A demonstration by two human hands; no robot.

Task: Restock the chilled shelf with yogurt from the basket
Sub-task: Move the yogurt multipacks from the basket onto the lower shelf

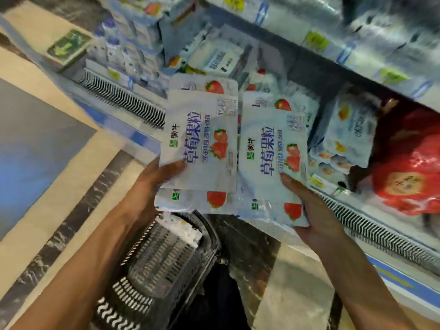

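Note:
Two white strawberry yogurt multipacks with blue lettering are held up in front of the chilled shelf [357, 217]. My left hand [152, 184] grips the left pack [202, 139] at its lower left corner, thumb on top. My right hand [312, 213] grips the right pack [271, 148] at its lower right corner. The two packs sit side by side, edges nearly touching. Below them, a dark plastic basket [171, 265] stands on the floor with a white pack [185, 229] at its upper rim.
The lower shelf holds more strawberry packs [259, 79], yellow-fruit packs [350, 129] to the right and red bags [409, 167] at the far right. Stacked white cartons [133, 44] fill the left. An upper shelf edge with price tags [316, 41] overhangs. A vent grille [123, 98] runs along the front.

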